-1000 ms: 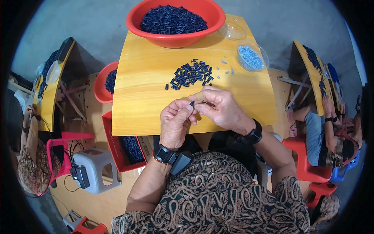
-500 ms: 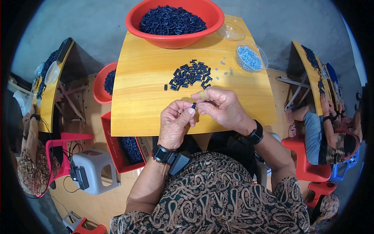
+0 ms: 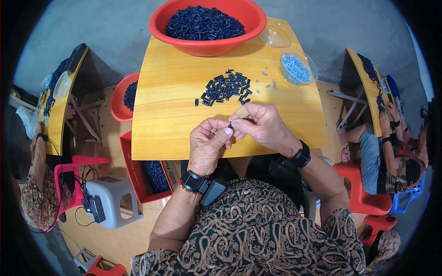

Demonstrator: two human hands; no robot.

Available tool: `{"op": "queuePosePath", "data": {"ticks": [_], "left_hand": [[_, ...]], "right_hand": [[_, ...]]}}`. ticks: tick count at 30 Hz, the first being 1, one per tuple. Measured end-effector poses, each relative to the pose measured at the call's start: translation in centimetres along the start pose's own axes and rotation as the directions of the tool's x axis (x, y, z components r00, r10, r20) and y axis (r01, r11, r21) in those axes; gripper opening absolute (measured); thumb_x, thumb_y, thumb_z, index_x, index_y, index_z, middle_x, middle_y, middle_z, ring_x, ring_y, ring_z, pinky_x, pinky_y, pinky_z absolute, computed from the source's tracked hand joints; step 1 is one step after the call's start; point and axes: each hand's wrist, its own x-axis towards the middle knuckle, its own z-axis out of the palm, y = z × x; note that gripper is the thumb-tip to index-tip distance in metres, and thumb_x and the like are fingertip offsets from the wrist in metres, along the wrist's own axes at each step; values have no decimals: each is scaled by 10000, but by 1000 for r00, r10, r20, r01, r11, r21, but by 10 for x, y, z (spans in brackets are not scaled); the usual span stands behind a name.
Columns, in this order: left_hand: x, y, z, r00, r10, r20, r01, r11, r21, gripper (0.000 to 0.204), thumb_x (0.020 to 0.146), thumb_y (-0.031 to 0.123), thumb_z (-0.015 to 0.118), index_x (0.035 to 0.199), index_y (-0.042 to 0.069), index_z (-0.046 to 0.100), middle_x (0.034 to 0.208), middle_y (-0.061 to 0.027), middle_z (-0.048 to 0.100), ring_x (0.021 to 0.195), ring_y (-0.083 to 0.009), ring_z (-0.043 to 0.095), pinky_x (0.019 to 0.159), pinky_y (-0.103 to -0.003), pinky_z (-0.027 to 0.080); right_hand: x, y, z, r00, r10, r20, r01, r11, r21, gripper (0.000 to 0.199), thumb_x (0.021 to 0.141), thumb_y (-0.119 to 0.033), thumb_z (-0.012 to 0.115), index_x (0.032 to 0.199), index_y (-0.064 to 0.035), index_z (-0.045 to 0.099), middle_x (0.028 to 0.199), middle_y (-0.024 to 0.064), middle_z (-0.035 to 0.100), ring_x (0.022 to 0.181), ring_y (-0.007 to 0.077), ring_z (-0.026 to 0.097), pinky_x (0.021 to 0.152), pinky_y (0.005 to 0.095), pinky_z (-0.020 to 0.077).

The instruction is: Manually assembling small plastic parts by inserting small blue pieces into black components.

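Note:
Over the near part of the table, my left hand (image 3: 206, 145) pinches a small black plastic piece (image 3: 230, 125) between thumb and fingertips. My right hand (image 3: 263, 128), with a tan bandage (image 3: 242, 112) on one finger, is closed in a pinch right against that piece. Whatever its fingertips hold is hidden. Just beyond my hands lies a loose pile of similar black plastic pieces (image 3: 226, 88). Farther right, a clear tub (image 3: 313, 76) contains small silvery, screw-like parts (image 3: 295, 68), and several more lie scattered beside it.
A red basin (image 3: 202, 48) heaped with black pieces stands at the table's far edge, beside a clear lid (image 3: 275, 37). On the left are another red basin (image 3: 119, 103), a red box (image 3: 133, 168) and a grey stool (image 3: 108, 193). Other people work at side tables.
My right hand has closed in on the black piece, its thumb and fingers now touching at my left fingertips. My left hand has hardly moved.

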Motion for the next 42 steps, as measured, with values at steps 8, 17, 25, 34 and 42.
{"op": "queuePosePath", "data": {"ticks": [8,17,25,34,42], "left_hand": [[-1,-3,-7,999,-36,-12,36,998,-46,82,926,63,657,974,0,637,835,-72,680,638,-108,606,584,-235,506],[-3,0,-6,996,-84,-39,75,980,-184,71,930,58,632,966,1,652,890,-57,685,770,-124,639,698,-254,531],[-23,6,-14,985,-113,-128,91,982,-166,69,926,18,617,969,-12,662,910,-66,689,801,-113,630,745,-254,517],[-31,6,-13,979,-16,-203,38,994,103,59,930,23,623,936,-17,666,847,-41,676,743,-80,594,715,-233,500],[-33,10,-11,955,108,-275,-33,964,264,59,926,-4,614,872,-1,638,814,-6,634,730,-56,554,677,-208,467]], "right_hand": [[-5,-6,-2,1000,-11,3,11,1000,-26,158,905,-63,663,1005,59,673,765,54,676,683,91,645,626,233,533],[-9,-5,15,934,-339,109,345,787,-511,362,795,-30,743,1131,35,626,931,128,616,812,237,659,719,325,545],[-3,6,28,902,-359,240,430,693,-579,279,823,-94,687,1070,17,615,901,151,577,809,331,624,694,404,528],[-3,6,31,890,-357,285,456,664,-593,320,830,-110,692,1103,35,610,905,160,593,820,336,638,711,405,537],[0,7,38,841,-409,355,534,515,-671,347,857,-134,672,1139,45,579,873,148,583,790,316,641,677,382,545]]}}
